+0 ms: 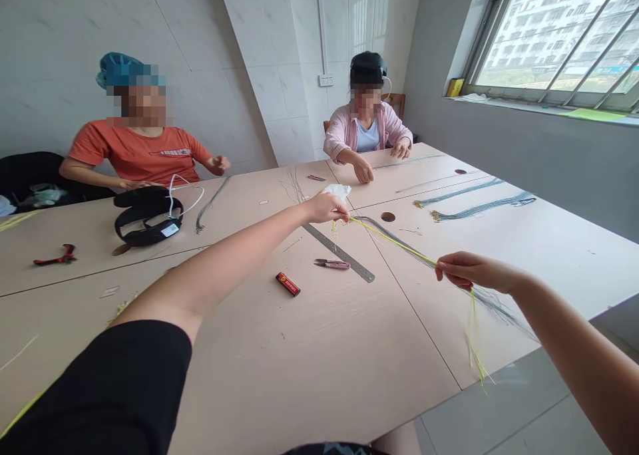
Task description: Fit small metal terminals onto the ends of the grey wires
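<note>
Diagonally, a thin yellow cord (pixel 392 239) stretches from the left hand (pixel 324 207), whose fingers pinch its gathered end beside a white tissue scrap (pixel 338 191), down to the right hand (pixel 464 271), whose fingers close narrowly around it, with loose ends dangling below them. Grey cords (pixel 492 302) lie just beneath that span, and a steel ruler (pixel 339 252) lies below the left fingers.
</note>
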Available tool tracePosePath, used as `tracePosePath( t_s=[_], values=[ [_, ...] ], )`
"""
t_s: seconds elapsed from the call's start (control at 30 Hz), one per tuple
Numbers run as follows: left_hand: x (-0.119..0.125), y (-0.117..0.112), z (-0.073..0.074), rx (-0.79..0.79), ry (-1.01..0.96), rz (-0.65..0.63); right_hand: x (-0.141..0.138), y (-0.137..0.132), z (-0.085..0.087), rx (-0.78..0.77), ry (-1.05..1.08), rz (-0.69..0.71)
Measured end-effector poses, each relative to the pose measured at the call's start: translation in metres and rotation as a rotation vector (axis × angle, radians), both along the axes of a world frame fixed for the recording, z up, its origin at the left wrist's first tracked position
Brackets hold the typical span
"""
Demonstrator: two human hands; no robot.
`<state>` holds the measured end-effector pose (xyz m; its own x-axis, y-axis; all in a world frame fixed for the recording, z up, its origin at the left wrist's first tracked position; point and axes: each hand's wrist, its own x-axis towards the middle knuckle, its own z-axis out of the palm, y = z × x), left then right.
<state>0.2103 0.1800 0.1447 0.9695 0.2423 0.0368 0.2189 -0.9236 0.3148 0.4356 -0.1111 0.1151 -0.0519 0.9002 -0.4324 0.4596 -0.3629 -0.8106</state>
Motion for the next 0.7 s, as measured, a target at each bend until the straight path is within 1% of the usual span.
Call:
tracePosePath(
  t_s=[0.1,0.23,0.3,0.33,0.4,0.43,0.5,0.6,0.67,0.7],
  values=[
    [0.005,0.009,0.009,0.087,0.041,-0.014,-0.001,-0.006,-0.002,0.012,-0.011,-0.032],
    [0.010,0.028,0.024,0.154,0.050,-0.005,-0.007,-0.006,-0.004,0.027,-0.031,-0.075],
    [0.012,0.038,0.026,0.169,0.045,0.010,-0.011,-0.006,-0.005,0.006,-0.049,-0.093],
    [0.013,0.043,0.023,0.174,0.049,0.016,-0.013,-0.007,-0.006,-0.010,-0.063,-0.105],
    [0.014,0.051,0.011,0.178,0.075,0.020,-0.014,-0.009,-0.010,-0.041,-0.102,-0.129],
    [0.015,0.053,0.001,0.179,0.093,0.028,-0.013,-0.011,-0.013,-0.055,-0.123,-0.134],
    [0.018,0.053,-0.023,0.188,0.148,0.013,-0.011,-0.016,-0.024,-0.090,-0.182,-0.128],
    [0.024,0.044,-0.062,0.239,0.187,-0.051,-0.006,-0.025,-0.044,-0.167,-0.358,-0.129],
    [0.029,0.036,-0.081,0.262,0.184,-0.064,-0.005,-0.032,-0.056,-0.160,-0.488,-0.148],
    [0.031,0.032,-0.089,0.271,0.181,-0.072,-0.004,-0.037,-0.061,-0.135,-0.542,-0.149]
  ],
)
